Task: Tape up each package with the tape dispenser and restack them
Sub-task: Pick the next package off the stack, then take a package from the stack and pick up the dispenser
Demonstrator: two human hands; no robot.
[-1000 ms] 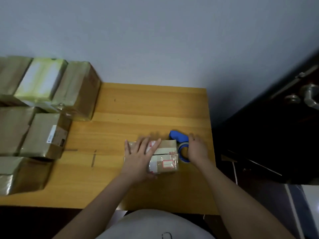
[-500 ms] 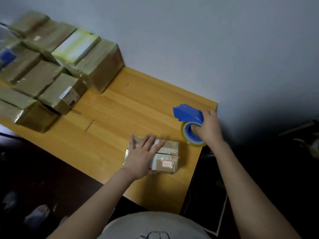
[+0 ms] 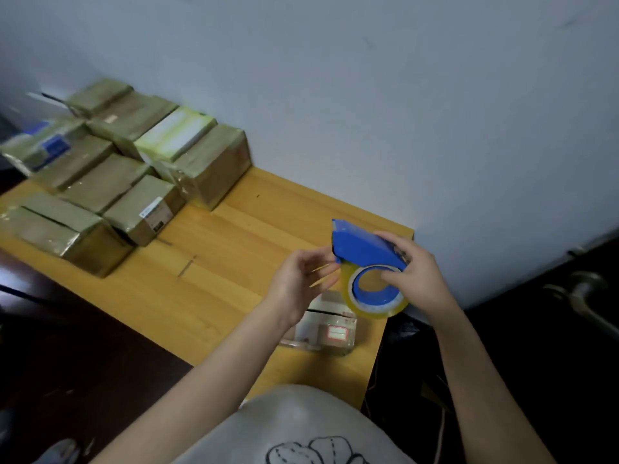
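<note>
Tape dispenser [image 3: 363,249]: blue plastic body, one, raised in the air above the near right part of the table [image 3: 234,262], loaded with a roll of yellowish clear tape [image 3: 378,309] on a blue core. Right grip [image 3: 415,272]: fingers curled over the rear of the dispenser body, thumb at the core, carrying its whole weight. Left grip [image 3: 298,279]: fingers loosely bent, tips at the lower front corner of the dispenser where the tape leaves the roll; whether they pinch the tape end cannot be told. Package [image 3: 331,333]: small carton, one, lying flat on the table directly below both hands, close to the right edge, bearing a red-bordered label and a glossy clear wrap; its far side is hidden by the left wrist and the roll. Further packages [image 3: 134,182]: a dense group of brown cartons at the far left of the table, packed side by side, the back row against the wall [image 3: 368,95]; among them one white-topped box [image 3: 174,132] and one with a blue label [image 3: 50,145], both blurred. Door handle [image 3: 586,296]: metal, on the dark door to the right of the table. Shirt [image 3: 301,430]: pale, with a line drawing, at the bottom edge.
</note>
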